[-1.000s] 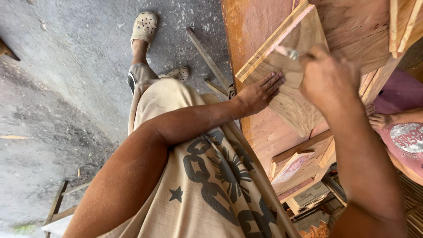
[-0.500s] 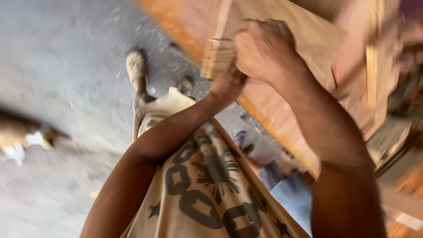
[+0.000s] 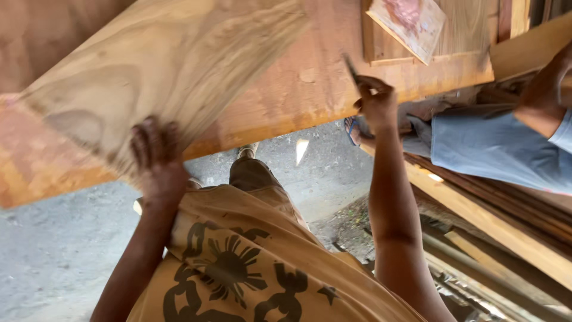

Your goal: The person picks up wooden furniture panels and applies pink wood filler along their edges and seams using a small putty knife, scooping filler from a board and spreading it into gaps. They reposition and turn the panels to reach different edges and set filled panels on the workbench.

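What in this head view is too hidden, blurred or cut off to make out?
- Pale grained wooden board: motion-blurred, its far end cut off by the top edge.
- Left hand: palm hidden against the board.
- Thin dark tool in the right hand: too small and blurred to identify; fingers cover its lower end.
- Other person in blue shorts: cut off by the right edge.
- Orange-brown wooden tabletop: partly covered by the board.

Pale matt wooden board (image 3: pixel 161 65) with swirling grain, smooth orange-brown wooden tabletop (image 3: pixel 310 89), rough grey concrete floor (image 3: pixel 53 250)
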Available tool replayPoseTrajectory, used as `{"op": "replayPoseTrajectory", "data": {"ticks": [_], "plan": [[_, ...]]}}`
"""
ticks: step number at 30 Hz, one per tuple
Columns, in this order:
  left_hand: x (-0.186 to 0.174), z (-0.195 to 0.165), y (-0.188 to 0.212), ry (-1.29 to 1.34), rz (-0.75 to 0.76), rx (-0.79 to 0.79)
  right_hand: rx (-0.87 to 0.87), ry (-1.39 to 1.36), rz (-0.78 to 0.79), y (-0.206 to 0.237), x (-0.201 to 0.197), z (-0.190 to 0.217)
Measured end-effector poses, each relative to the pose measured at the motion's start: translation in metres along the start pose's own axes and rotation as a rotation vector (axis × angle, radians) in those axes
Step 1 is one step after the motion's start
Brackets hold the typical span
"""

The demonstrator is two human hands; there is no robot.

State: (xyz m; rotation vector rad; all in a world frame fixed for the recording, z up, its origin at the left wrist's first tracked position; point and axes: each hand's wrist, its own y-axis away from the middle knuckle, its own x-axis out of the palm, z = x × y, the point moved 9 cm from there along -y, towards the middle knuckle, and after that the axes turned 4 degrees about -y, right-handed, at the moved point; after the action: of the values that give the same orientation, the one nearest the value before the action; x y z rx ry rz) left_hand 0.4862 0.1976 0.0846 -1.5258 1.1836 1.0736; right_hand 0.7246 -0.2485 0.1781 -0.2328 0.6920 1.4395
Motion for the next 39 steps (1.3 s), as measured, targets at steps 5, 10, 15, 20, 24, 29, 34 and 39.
{"op": "replayPoseTrajectory", "data": {"ticks": [5,10,15,20,24,29,34,39], "plan": [[-0.008,-0.021,-0.019,-0.111,0.067,-0.06,-0.002,-0.124,-0.218,-0.127,-0.122,-0.071],[0.002,-0.037,-0.024,-0.067,0.124,-0.227,-0.263,0.144,-0.308,-0.224,-0.164,-0.079],[0.014,-0.032,-0.021,-0.076,0.156,-0.37,-0.519,0.389,-0.315,-0.274,-0.144,-0.06],[0.023,-0.024,-0.013,-0.091,0.18,-0.439,-0.619,0.378,-0.29,-0.287,-0.134,-0.06],[0.025,-0.022,-0.01,-0.101,0.175,-0.455,-0.324,0.301,-0.226,-0.302,-0.141,-0.089],[0.024,-0.022,-0.012,-0.071,0.172,-0.487,-0.54,0.325,-0.246,-0.297,-0.134,-0.08],[0.021,-0.027,-0.013,-0.039,0.155,-0.489,-0.224,0.031,-0.084,-0.309,-0.13,-0.112],[0.025,-0.017,-0.005,0.065,0.081,-0.511,0.192,-0.348,0.053,-0.268,-0.108,-0.139]]}}
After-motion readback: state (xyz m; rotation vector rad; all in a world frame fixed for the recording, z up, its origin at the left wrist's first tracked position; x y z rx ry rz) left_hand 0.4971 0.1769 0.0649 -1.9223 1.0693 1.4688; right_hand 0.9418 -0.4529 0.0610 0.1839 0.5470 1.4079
